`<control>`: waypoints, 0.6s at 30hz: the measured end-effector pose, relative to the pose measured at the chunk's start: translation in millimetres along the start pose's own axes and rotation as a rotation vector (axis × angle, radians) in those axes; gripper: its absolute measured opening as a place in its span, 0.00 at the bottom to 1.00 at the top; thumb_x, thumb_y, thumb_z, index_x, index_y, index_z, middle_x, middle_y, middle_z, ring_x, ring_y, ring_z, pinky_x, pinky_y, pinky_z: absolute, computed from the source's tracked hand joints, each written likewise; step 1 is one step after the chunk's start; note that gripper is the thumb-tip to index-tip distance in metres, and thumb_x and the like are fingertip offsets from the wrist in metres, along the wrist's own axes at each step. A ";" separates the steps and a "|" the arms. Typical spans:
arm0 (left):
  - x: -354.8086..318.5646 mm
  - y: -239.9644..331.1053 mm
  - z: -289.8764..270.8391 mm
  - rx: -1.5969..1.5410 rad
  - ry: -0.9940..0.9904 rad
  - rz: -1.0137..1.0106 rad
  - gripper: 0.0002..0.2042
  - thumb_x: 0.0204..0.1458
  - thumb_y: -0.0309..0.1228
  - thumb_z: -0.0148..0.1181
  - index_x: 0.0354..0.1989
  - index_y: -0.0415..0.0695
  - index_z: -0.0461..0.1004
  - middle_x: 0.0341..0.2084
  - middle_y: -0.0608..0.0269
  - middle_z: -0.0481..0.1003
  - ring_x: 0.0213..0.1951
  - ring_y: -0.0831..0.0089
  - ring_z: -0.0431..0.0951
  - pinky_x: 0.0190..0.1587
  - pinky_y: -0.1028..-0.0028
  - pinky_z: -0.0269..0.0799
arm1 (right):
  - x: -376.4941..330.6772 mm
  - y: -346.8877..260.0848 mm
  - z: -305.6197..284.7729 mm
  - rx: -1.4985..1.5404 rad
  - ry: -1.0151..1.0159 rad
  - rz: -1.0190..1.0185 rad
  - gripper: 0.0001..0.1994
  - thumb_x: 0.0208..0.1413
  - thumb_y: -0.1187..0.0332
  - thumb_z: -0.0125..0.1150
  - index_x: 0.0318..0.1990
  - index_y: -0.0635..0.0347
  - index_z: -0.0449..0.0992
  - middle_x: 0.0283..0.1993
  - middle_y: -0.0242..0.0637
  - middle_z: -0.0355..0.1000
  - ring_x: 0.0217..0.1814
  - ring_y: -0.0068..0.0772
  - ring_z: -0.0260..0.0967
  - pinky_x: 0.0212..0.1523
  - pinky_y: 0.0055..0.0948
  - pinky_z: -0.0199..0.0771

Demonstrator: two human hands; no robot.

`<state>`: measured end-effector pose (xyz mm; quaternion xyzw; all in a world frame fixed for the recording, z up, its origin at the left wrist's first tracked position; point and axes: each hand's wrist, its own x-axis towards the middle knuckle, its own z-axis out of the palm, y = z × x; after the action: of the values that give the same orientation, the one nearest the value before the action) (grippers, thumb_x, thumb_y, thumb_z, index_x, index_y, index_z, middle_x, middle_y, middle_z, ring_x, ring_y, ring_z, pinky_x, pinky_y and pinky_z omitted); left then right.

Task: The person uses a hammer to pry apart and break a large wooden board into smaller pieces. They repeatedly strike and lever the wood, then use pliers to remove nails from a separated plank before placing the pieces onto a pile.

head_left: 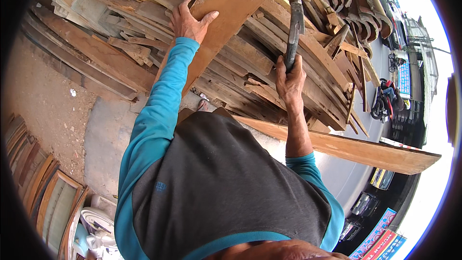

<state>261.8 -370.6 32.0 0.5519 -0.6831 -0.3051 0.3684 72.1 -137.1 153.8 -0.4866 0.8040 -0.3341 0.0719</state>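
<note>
My left hand (188, 23) grips the edge of a wide brown plank (236, 2), its thumb laid over the broad face and its fingers partly hidden at the edge. The plank slants up and to the right across a pile of old boards. In my right hand (291, 81) is a hammer (294, 31) with a dark handle. Its worn grey metal head points up and away from me, to the right of the plank and apart from it. My fingers are wrapped round the handle.
Stacked old boards (308, 67) fill the far side. Curved roof tiles (370, 14) lie at the far right. A long plank (370, 151) juts right towards a road with a motorcycle (381, 101) and cars. Wooden frames (57, 202) lean at lower left, beside a concrete slab (108, 139).
</note>
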 end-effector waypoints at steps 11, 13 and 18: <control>-58.3 23.6 40.5 0.182 0.032 0.344 0.56 0.45 0.38 0.75 0.79 0.56 0.40 0.77 0.38 0.31 0.75 0.29 0.31 0.69 0.27 0.33 | -5.1 -9.1 -19.1 -0.275 -0.339 -0.335 0.16 0.64 0.59 0.63 0.47 0.64 0.71 0.38 0.51 0.75 0.34 0.58 0.78 0.31 0.48 0.78; -57.6 22.0 45.7 0.166 0.033 0.346 0.55 0.44 0.23 0.64 0.80 0.56 0.35 0.77 0.38 0.28 0.75 0.29 0.29 0.69 0.27 0.30 | 8.5 -2.7 -18.6 -0.380 -0.362 -0.301 0.16 0.65 0.59 0.62 0.46 0.64 0.71 0.38 0.50 0.75 0.34 0.58 0.78 0.30 0.49 0.78; -58.5 23.3 47.9 0.219 -0.035 0.308 0.58 0.44 0.21 0.63 0.79 0.58 0.28 0.77 0.38 0.24 0.75 0.27 0.27 0.68 0.26 0.29 | 0.6 -7.5 -19.7 -0.309 -0.350 -0.345 0.15 0.63 0.59 0.64 0.44 0.62 0.71 0.37 0.48 0.75 0.33 0.55 0.78 0.30 0.46 0.79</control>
<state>216.2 -308.0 15.4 0.4721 -0.7949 -0.1784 0.3367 68.6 -130.7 173.6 -0.6718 0.7259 -0.1258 0.0767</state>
